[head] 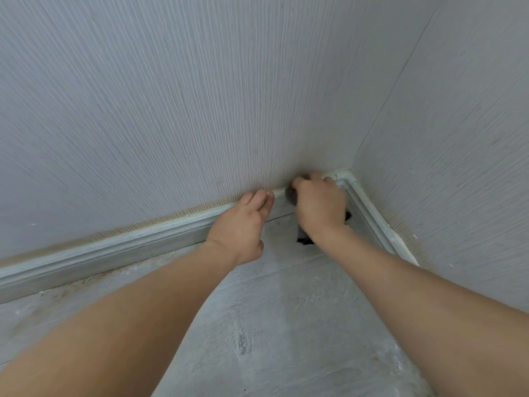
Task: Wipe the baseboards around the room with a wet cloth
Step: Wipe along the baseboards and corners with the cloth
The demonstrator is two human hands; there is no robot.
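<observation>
Room corner, centre right of frame: right hand [320, 204] closed on a dark cloth [292, 196], pressed to the top edge of the baseboard [114, 253] just short of the corner piece [343, 176]. Grip clamped on the cloth, a loose end hanging below the wrist toward the floor [272, 325]. Left hand [243, 224] empty, fingers together, tips resting on the baseboard's top edge just beside the cloth.

Risks, as judged from here: wet cloth riding up onto the wallpaper [200, 96], already browned along the bottom edge at centre left, and soaking or lifting it; corner joint and moulding grooves skipped if the stroke stops short; hanging end dragging grit off the dusty floor strip along the wall and smearing it back onto the trim; second run of baseboard at right missed.

No brands, labels or readable writing anywhere in frame.
</observation>
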